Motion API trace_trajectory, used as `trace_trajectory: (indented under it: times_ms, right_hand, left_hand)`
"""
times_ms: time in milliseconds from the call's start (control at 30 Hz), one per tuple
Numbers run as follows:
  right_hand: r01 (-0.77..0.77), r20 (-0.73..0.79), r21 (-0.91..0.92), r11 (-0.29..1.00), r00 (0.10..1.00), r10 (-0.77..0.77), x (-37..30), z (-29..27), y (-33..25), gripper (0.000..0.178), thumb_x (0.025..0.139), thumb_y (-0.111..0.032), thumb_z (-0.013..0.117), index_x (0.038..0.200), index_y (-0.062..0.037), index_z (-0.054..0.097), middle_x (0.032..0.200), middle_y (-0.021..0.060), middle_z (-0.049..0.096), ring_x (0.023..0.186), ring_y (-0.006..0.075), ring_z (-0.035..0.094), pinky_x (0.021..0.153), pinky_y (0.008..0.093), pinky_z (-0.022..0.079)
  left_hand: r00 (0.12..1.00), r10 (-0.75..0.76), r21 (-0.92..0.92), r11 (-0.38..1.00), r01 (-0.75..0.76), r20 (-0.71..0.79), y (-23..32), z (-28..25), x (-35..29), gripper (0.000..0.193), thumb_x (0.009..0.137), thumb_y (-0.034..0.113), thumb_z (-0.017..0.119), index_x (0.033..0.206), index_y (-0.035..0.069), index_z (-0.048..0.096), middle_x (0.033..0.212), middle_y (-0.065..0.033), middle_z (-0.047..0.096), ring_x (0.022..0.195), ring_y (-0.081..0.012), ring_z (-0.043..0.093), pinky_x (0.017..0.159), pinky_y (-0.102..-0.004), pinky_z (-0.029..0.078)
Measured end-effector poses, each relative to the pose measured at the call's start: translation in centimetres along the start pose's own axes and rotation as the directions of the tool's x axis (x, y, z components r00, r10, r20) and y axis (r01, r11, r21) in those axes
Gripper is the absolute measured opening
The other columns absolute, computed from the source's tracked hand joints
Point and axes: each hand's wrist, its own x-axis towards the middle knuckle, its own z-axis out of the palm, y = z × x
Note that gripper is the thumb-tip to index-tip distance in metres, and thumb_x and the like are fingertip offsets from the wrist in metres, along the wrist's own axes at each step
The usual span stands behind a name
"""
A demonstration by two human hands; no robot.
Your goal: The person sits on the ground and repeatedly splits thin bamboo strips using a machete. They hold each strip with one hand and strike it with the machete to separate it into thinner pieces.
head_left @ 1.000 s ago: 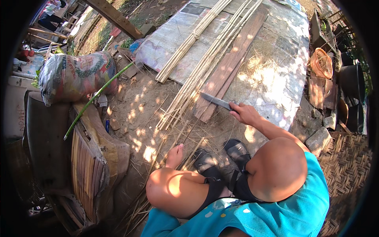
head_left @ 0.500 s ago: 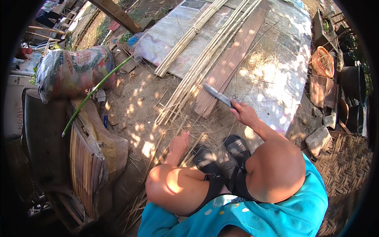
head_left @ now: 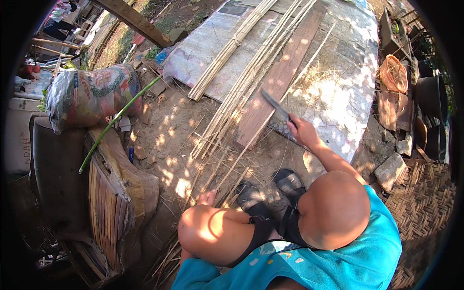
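My right hand (head_left: 303, 131) is closed round the dark handle of a knife (head_left: 274, 104). The blade points up and left, over the reddish-brown wooden board (head_left: 263, 111). A long pale bamboo strip (head_left: 295, 79) lies slantwise across the board, under the blade, its lower end coming down toward my left knee. Beside that knee, partly hidden by it, is my left hand (head_left: 207, 197). Its visible fingers look loosely apart, near several strips on the ground. More bamboo strips (head_left: 251, 87) lie in a loose row left of the board.
A tied bamboo bundle (head_left: 227, 50) rests on the pale sheet (head_left: 355, 87). At left are a stuffed sack (head_left: 96, 94), a green stalk (head_left: 113, 126) and a worn wooden seat (head_left: 130, 179). An orange basket (head_left: 394, 75), stone (head_left: 390, 173) and woven mat (head_left: 420, 208) are at right.
My left hand has moved down and left, behind the knee. The knife has shifted slightly right with its blade turned steeper. The strip across the board now shows its pale, broad side.
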Motion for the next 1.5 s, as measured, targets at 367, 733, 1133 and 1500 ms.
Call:
trace_trajectory:
  times_ms: [367,733,1133,1500]
  right_hand:
    - [0.256,0.497,0.045,0.966,0.833,-0.244,-3.1,0.5,-8.6,0.053,0.106,-0.047,0.051,0.152,-0.0197,0.047,0.104,0.0239,0.065,0.082,0.0469,0.067,0.075,0.0534,0.055]
    - [0.099,0.352,0.011,0.995,0.931,-0.097,-2.1,1.0,-6.4,0.044,0.106,-0.04,0.054,0.141,-0.0129,0.055,0.088,0.0261,0.068,0.081,0.0468,0.07,0.075,0.0538,0.057]
    - [0.133,0.242,-0.184,0.974,0.966,-0.086,4.1,-4.9,-2.4,0.041,0.102,-0.04,0.061,0.135,-0.0166,0.061,0.078,0.0238,0.068,0.076,0.0456,0.07,0.072,0.0536,0.058]
    - [-0.12,0.095,-0.198,0.973,0.985,0.141,6.9,-5.8,2.6,0.036,0.105,-0.038,0.054,0.127,-0.0099,0.06,0.08,0.0225,0.071,0.078,0.0461,0.07,0.069,0.0562,0.054]
  left_hand:
    - [0.948,0.287,-0.031,0.955,-0.294,-0.139,10.1,-0.4,5.7,0.043,0.104,0.039,0.061,0.088,-0.001,0.067,0.063,-0.0086,0.058,0.061,-0.0182,0.05,0.062,-0.038,0.044]
    - [0.986,0.163,-0.236,0.957,-0.169,-0.045,5.7,1.1,6.6,0.037,0.105,0.034,0.059,0.096,0.0,0.07,0.07,-0.006,0.064,0.064,-0.0135,0.056,0.062,-0.0346,0.047]
    - [0.969,0.176,-0.055,0.981,-0.188,-0.173,4.8,1.6,3.0,0.043,0.107,0.038,0.056,0.087,0.001,0.065,0.07,-0.0162,0.06,0.065,-0.0239,0.054,0.065,-0.0397,0.046]
    - [0.975,0.114,-0.014,0.993,-0.118,-0.189,1.6,0.6,0.3,0.047,0.104,0.044,0.056,0.088,0.001,0.065,0.072,-0.0191,0.063,0.066,-0.0286,0.06,0.066,-0.043,0.049]
